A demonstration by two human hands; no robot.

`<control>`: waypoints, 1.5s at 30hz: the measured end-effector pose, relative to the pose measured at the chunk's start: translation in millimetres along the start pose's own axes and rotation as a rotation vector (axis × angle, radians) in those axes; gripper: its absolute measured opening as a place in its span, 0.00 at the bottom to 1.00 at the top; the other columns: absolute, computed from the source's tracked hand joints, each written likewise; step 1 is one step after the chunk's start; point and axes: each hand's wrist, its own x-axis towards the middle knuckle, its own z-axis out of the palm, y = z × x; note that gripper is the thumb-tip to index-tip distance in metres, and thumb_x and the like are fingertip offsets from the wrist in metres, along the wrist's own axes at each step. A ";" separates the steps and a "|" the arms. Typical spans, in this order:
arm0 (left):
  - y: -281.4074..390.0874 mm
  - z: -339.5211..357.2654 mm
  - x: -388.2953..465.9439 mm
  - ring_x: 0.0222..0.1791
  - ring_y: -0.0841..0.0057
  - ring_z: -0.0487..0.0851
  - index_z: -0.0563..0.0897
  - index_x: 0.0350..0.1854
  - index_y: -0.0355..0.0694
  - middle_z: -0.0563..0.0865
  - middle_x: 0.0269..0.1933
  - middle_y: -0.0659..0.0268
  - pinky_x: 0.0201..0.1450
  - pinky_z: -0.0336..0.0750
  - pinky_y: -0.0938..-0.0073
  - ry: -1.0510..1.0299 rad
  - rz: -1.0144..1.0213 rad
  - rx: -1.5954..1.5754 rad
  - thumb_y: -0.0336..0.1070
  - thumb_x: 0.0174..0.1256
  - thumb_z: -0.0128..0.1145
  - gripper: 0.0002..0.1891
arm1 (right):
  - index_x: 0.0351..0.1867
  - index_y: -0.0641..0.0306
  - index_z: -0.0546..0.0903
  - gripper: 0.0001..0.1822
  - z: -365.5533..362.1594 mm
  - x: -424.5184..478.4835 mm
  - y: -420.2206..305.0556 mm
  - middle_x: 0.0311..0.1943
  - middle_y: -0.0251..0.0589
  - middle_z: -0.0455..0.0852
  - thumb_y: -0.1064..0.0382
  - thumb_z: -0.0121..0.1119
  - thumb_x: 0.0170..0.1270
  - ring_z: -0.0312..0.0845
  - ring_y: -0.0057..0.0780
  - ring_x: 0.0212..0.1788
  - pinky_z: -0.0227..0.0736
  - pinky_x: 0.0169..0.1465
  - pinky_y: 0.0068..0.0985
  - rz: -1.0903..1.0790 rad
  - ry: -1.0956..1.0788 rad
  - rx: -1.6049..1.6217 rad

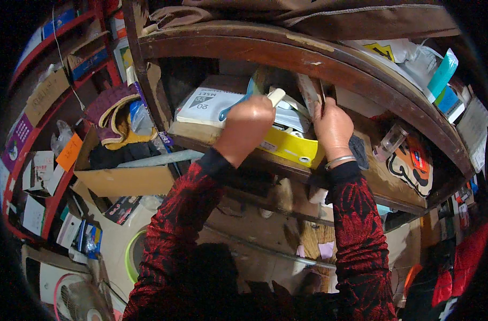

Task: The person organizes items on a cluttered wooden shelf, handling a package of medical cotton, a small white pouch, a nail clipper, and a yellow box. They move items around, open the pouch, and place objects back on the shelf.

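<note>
My left hand [250, 122] is closed around a pale handle-like piece [277, 97] in the open wooden compartment. A blue-rimmed translucent item [238, 105] shows beside that fist; whether it belongs to the handle I cannot tell. Under it lies a thick white book [210, 103] bearing print. My right hand [333, 126], with a metal bangle at the wrist, pinches the edge of a flat, worn, card-like piece [309, 91] standing upright. Between the hands, a yellow file box [288, 149] holds papers and small items, partly hidden. Dark grey cloth [359, 151] lies right of my right hand.
A curved wooden rail [248, 47] crosses above the compartment. On its right are a clear glass [391, 138] and an orange cartoon-print pouch [412, 164]. At left, a cardboard box [123, 178] holds dark cloth beside a red shelf rack [51, 212]. A fan [77, 299] stands lower left.
</note>
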 end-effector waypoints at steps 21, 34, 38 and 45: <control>3.9 -59.1 -12.7 0.24 0.60 0.76 0.76 0.24 0.33 0.77 0.23 0.54 0.29 0.69 0.67 0.160 -0.918 -0.912 0.37 0.54 0.51 0.11 | 0.46 0.54 0.78 0.26 -22.1 10.8 -9.7 0.33 0.48 0.81 0.39 0.49 0.54 0.76 0.45 0.39 0.69 0.40 0.35 -0.154 -0.567 0.053; 83.4 -105.8 -57.2 0.28 0.68 0.77 0.74 0.43 0.34 0.78 0.39 0.59 0.28 0.72 0.74 0.238 0.030 -0.639 0.37 0.48 0.60 0.20 | 0.51 0.70 0.68 0.45 -99.5 -119.1 34.8 0.29 0.47 0.81 0.27 0.26 0.55 0.77 0.27 0.20 0.75 0.21 0.20 0.636 -0.712 1.889; 122.7 -119.4 -59.5 0.33 0.69 0.80 0.75 0.45 0.37 0.78 0.42 0.61 0.33 0.75 0.75 0.032 0.141 -0.797 0.36 0.41 0.66 0.24 | 0.51 0.70 0.69 0.29 -115.6 -154.1 69.2 0.40 0.44 0.80 0.44 0.42 0.62 0.79 0.31 0.37 0.76 0.36 0.24 0.806 -0.467 1.979; 173.9 -91.4 -63.2 0.24 0.86 0.71 0.75 0.41 0.38 0.77 0.29 0.70 0.26 0.67 0.83 -0.275 -0.694 -1.677 0.34 0.56 0.56 0.11 | 0.54 0.69 0.66 0.22 -116.6 -186.8 89.8 0.51 0.44 0.73 0.59 0.50 0.61 0.71 0.31 0.51 0.68 0.53 0.29 0.671 -0.023 1.918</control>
